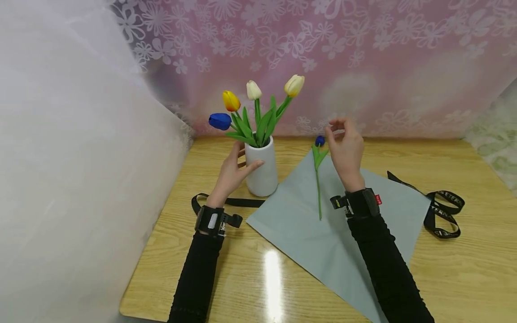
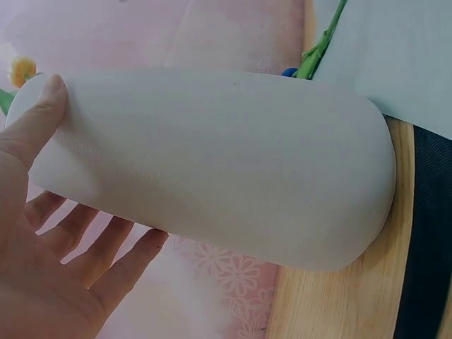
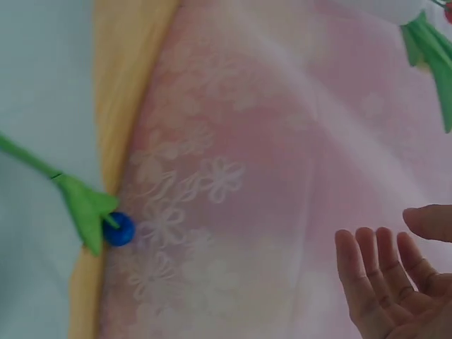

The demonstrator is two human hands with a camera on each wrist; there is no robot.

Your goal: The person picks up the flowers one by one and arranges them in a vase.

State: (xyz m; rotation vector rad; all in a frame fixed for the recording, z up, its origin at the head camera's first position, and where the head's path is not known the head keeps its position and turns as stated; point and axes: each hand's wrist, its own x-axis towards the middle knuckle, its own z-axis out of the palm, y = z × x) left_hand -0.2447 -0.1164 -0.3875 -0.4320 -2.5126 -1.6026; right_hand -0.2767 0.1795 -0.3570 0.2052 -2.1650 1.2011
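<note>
A white vase (image 1: 261,172) stands on the table's left half, holding several tulips: one blue (image 1: 220,121), one yellow-orange (image 1: 231,101) and two white. My left hand (image 1: 233,174) grips it from the left, thumb across the front and fingers round the far side; the left wrist view shows the vase (image 2: 226,162) between them. A single blue tulip (image 1: 317,179) lies on the grey-blue wrapping paper (image 1: 291,215), bloom at its far corner. My right hand (image 1: 346,148) hovers just right of that bloom. In the right wrist view its fingers (image 3: 367,268) are loosely bent, holding nothing.
A black ribbon with white lettering (image 1: 444,211) lies looped at the paper's right corner. Another stretch of black ribbon (image 1: 244,202) runs by the vase's base. The flowered pink curtain (image 1: 258,49) hangs behind the wooden table (image 1: 484,269), and white sheeting (image 1: 81,179) rises at the left.
</note>
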